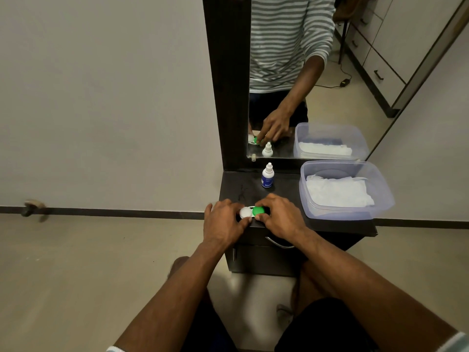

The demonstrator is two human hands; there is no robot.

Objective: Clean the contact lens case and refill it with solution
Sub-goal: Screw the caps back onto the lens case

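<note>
The contact lens case (252,212) lies near the front edge of the dark cabinet top (286,189), with a white cap on its left and a green cap on its right. My left hand (223,222) grips the white cap between thumb and fingers. My right hand (280,215) curls around the green cap. A small white solution bottle (267,176) with a blue label stands upright behind the case, its cap on, apart from both hands.
A clear plastic tub (380,199) holding white tissue sits on the cabinet's right side. A mirror (317,85) stands behind, reflecting the hand, bottle and tub. A drawer handle (278,243) is below the cabinet's front edge. My knees are under it.
</note>
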